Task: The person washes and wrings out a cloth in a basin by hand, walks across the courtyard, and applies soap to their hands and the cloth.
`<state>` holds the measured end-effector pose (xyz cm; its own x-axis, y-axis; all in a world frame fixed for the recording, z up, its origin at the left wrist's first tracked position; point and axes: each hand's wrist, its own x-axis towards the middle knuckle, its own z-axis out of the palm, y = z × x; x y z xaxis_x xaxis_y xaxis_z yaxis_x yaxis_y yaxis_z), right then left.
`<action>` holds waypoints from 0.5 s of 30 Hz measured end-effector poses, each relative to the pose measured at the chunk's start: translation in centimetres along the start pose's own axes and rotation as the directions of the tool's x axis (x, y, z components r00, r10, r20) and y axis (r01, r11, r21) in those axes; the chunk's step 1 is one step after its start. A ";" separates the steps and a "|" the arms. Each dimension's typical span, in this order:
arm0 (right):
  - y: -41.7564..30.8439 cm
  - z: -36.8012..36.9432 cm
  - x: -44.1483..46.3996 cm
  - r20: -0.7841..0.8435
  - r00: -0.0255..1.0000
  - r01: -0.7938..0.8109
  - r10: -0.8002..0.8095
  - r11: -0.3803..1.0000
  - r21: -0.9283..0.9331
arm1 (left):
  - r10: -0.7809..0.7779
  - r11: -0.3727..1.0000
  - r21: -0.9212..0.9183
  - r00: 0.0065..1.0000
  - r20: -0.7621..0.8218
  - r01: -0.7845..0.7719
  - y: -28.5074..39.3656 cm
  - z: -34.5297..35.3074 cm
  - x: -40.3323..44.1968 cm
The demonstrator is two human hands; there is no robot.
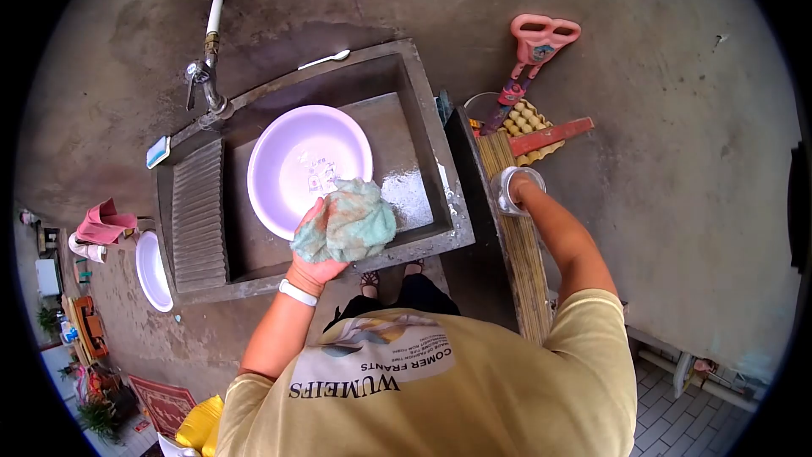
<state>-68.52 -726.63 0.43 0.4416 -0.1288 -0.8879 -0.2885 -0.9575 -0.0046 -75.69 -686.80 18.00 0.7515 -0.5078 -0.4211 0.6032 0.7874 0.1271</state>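
A crumpled pale green cloth with brownish stains rests in my left hand, whose palm is under it and whose fingers are partly covered. This hand is over the front edge of the concrete sink. Just beyond the cloth, a light purple basin sits inside the sink, with some wet marks on its bottom. Off to the right, my right hand reaches into a clear, whitish container on a narrow striped board. Its fingers are hidden in there.
A ribbed washboard slope forms the sink's left side, below a metal tap. A white spoon and a blue-and-white soap dish lie on the rim. Egg trays and a pink-handled tool are at the right.
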 end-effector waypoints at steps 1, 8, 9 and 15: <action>0.2 0.5 0.0 -0.084 0.996 -0.003 0.006 0.999 0.032 | 0.000 1.000 -0.005 1.000 0.002 0.000 0.0 -0.2 0.0; 1.6 2.5 3.3 -0.362 0.923 0.030 0.130 0.913 0.406 | -0.022 1.000 -0.021 0.999 0.038 0.023 -0.3 0.4 0.7; 1.7 2.6 3.6 -0.371 0.921 0.042 0.123 0.913 0.406 | -0.019 1.000 -0.022 0.999 0.037 0.020 -0.5 0.8 0.9; -0.7 -0.8 -4.8 -0.453 0.869 0.126 -0.197 0.975 -0.181 | -0.108 0.994 -0.010 0.984 0.140 0.111 -1.0 1.8 3.0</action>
<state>-69.78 -725.58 5.04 0.8259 -0.0404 -0.5624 -0.0714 -0.9969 -0.0332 -73.53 -689.75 18.22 0.7117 -0.6341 -0.3023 0.6802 0.7296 0.0709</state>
